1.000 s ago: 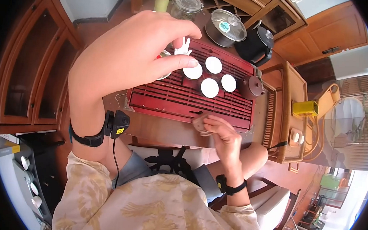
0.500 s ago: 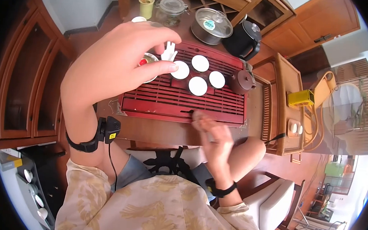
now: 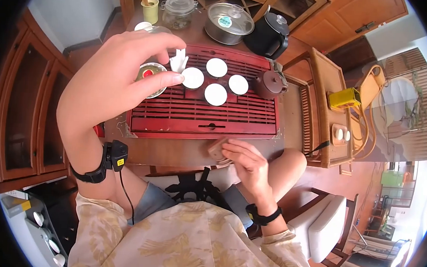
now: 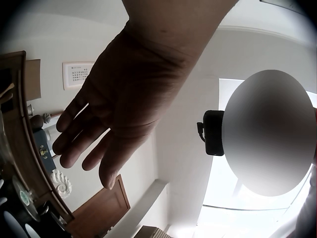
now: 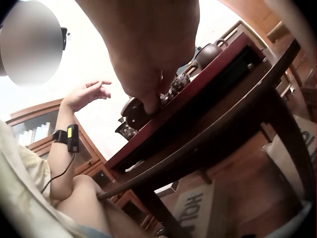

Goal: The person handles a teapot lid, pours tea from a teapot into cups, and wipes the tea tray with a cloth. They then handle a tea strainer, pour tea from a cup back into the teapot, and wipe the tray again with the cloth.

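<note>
My right hand (image 3: pixel 251 166) pinches a small stack of flat brown coasters (image 3: pixel 216 151) near the table's front edge, just in front of the red slatted tea tray (image 3: pixel 174 128). In the right wrist view that hand hides part of the coasters (image 5: pixel 134 115). Raised over the tray's left end, my left hand (image 3: pixel 124 67) holds nothing, its fingers relaxed and apart in the left wrist view. Several white cups (image 3: pixel 216 94) stand mid-tray. Overlapped by the left hand are a bowl (image 3: pixel 158 92) with a red spot inside and a white pronged ornament (image 3: pixel 178 63).
A brown teapot (image 3: pixel 269 84) sits at the tray's right end. Behind the tray stand a lidded steel pot (image 3: pixel 227 29), a black kettle (image 3: pixel 267 36), a glass jar (image 3: pixel 177 14) and a green cup (image 3: pixel 150 12) with wooden tools. A side stand (image 3: pixel 322 111) is on the right.
The right hand has drawn the coasters from over the tray's front edge back toward the body. The left hand keeps its pose. The head view has shifted, so the tray appears farther left.
</note>
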The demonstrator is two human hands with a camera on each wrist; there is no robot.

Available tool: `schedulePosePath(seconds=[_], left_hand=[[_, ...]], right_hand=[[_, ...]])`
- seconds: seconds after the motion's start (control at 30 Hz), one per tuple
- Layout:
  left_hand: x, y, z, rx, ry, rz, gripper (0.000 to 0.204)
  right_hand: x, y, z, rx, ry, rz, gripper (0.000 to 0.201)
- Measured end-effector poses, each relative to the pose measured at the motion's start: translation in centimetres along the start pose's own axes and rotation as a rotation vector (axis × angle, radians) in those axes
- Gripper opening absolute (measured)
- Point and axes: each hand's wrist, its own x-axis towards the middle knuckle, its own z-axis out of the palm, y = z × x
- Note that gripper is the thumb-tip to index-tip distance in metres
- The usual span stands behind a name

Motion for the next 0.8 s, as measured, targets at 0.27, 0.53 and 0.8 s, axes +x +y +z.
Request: schedulePosePath(seconds=[0.27, 0.53, 0.8], left_hand=[[-0.1, -0.4, 0.1, 0.015, -0.078, -0.072, 0.046], [-0.1, -0.6, -0.4, 0.001, -0.103, -0.109, 0.048], [-0.3, -0.4, -0.1, -0.003, -0.026, -0.048, 0.043]], right_hand=[[0.2, 3.0, -1.9, -0.104, 0.173, 0.168, 0.029], [-1.6, 3.0, -3.8, -0.117, 0.105, 0.168, 0.028], [-0.3, 4.1, -2.7, -0.281, 0.31, 0.232, 0.029]])
